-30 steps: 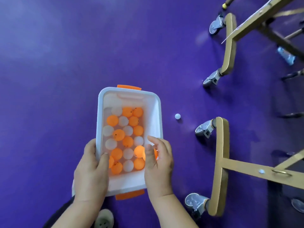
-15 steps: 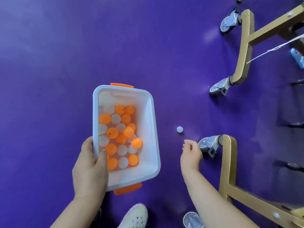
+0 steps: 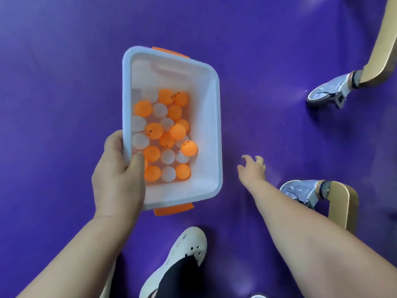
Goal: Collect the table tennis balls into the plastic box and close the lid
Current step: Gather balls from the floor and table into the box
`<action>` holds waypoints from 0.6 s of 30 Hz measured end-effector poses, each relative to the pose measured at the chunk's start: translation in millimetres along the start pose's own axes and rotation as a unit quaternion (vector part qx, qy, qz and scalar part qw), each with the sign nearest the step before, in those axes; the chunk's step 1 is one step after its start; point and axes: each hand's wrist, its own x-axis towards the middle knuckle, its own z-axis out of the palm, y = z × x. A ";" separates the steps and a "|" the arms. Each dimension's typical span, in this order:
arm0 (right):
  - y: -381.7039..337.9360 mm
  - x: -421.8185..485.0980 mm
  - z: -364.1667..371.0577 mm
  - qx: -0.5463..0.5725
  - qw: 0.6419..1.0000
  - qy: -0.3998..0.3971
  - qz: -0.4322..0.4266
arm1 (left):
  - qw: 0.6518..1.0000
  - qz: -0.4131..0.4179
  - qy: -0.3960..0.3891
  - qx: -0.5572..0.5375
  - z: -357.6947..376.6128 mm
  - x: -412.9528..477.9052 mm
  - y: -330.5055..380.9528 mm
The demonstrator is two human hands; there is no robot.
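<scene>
The white plastic box (image 3: 214, 125) has orange latches at both ends and no lid on it. It holds several orange and white table tennis balls (image 3: 163, 136). My left hand (image 3: 120, 173) grips its near-left rim, thumb inside, and carries it above the purple floor. To the right of the box, my right hand (image 3: 252, 166) reaches down to the floor with its fingers spread. No loose ball shows on the floor; the spot under that hand is hidden. The lid is not in view.
Gold table legs with grey caster wheels stand at the right: one wheel (image 3: 300, 192) just right of my right hand, another wheel (image 3: 326, 93) farther back. My white shoe (image 3: 180, 257) is on the purple floor (image 3: 64, 82) at the bottom.
My right hand left the box and went down to the right, onto the spot where a white ball lay on the floor. That ball no longer shows. The box stays in my left hand.
</scene>
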 end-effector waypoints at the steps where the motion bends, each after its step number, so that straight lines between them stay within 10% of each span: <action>1: 1.6 7.2 5.4 -0.013 1.000 -0.006 0.005 | 1.000 0.005 0.004 -0.004 5.2 4.7 -2.9; 12: 8.2 -26.4 -10.9 0.144 0.989 0.018 0.001 | 1.000 0.009 0.022 0.003 -8.3 3.2 9.7; 18: -67.4 -124.8 -110.9 0.422 0.885 0.167 -0.104 | 1.000 0.004 0.008 0.024 -60.6 -26.0 66.2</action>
